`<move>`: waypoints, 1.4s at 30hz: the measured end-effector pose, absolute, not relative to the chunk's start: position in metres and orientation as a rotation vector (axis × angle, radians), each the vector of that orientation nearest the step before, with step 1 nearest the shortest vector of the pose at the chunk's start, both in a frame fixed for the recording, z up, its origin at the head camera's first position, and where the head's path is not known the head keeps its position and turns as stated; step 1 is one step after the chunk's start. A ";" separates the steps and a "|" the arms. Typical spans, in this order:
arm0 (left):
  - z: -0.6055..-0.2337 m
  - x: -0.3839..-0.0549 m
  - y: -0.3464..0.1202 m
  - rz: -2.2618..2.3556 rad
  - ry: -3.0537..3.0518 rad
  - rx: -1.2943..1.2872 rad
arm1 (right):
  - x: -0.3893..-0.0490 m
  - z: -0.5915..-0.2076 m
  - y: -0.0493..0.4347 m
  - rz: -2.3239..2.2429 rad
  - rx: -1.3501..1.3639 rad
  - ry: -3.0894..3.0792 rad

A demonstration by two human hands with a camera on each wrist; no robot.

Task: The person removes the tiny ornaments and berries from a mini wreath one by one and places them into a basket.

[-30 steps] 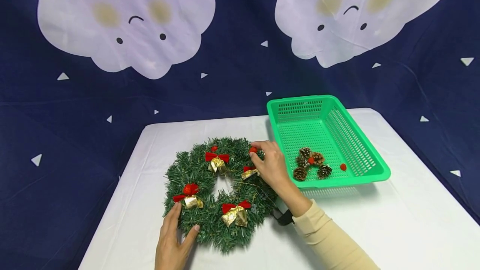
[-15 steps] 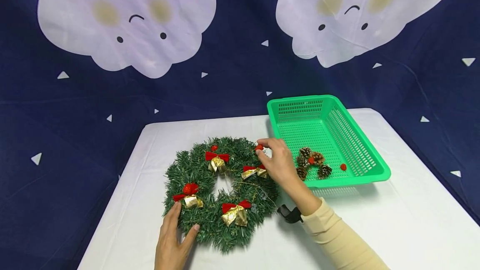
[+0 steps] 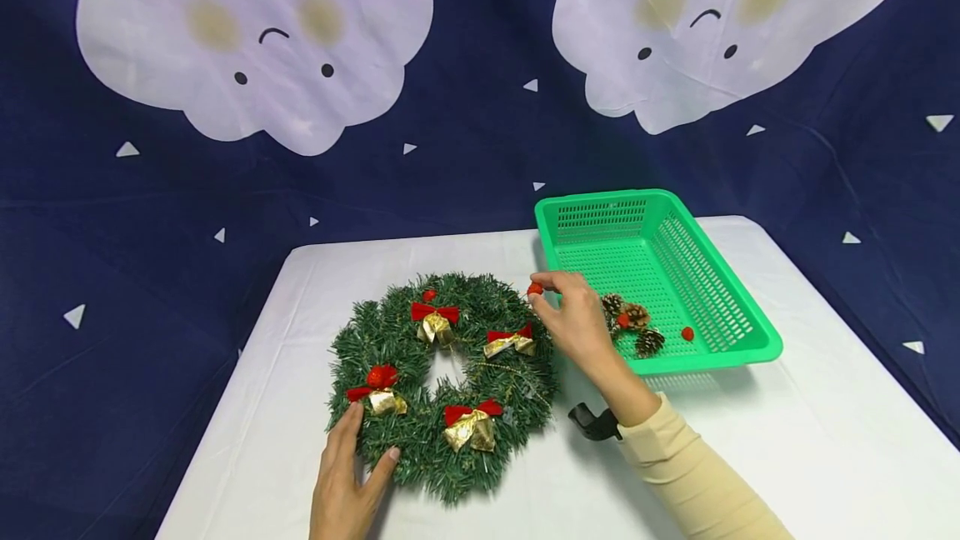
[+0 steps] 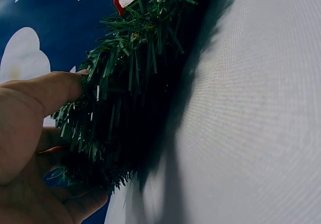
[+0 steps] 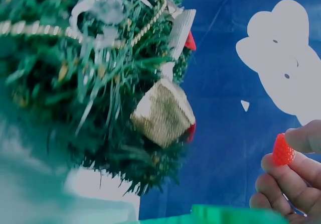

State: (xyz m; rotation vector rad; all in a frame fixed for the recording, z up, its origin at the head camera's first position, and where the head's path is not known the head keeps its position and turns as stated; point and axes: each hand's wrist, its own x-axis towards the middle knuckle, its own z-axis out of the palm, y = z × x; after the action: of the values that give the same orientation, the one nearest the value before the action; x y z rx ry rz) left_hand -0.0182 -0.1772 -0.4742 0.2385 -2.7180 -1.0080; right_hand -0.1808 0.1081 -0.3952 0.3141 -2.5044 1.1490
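Note:
A round green artificial wreath (image 3: 405, 440) lies on the white table, with red-and-gold bows (image 3: 470, 426) fixed on it. My left hand (image 3: 348, 477) holds the wreath's near left edge; in the left wrist view its thumb and fingers (image 4: 55, 91) are around the green tinsel. Between thumb and fingertips, my right hand (image 3: 581, 327) pinches a small red artificial berry (image 5: 284, 151), off the wreath's far right side and close to the basket's rim. Another red berry (image 3: 381, 376) sits by the left bow, and a smaller one (image 3: 429, 295) by the far bow.
At the right stands a green perforated plastic basket (image 3: 720, 273) with several pine cones (image 3: 649, 343) and red berries (image 3: 687, 333) in it. A dark blue backdrop (image 3: 480, 182) with white clouds hangs behind the white-covered table (image 3: 825, 440). Gold bead string crosses the wreath.
My right hand has moved right with the red berry, away from the wreath and toward the basket, uncovering the right bow. The left hand and the wreath have stayed put.

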 end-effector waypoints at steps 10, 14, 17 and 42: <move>-0.474 -0.018 -0.178 -0.984 -2.694 0.213 | -0.184 -0.397 0.135 1.147 0.243 -2.563; -0.474 -0.017 -0.178 -0.987 -2.694 0.215 | -0.186 -0.398 0.147 1.148 0.217 -2.581; -0.474 -0.017 -0.177 -0.990 -2.697 0.221 | -0.189 -0.400 0.154 1.119 0.209 -2.602; -0.472 -0.018 -0.176 -1.002 -2.724 0.247 | -0.201 -0.411 0.206 1.040 0.161 -2.731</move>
State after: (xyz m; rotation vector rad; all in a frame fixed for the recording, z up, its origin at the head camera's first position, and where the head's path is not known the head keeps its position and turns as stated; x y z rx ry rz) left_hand -0.0183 -0.1764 -0.4725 0.2474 -2.7243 -1.0015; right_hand -0.2015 0.2059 -0.4112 0.1607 -2.7309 1.0395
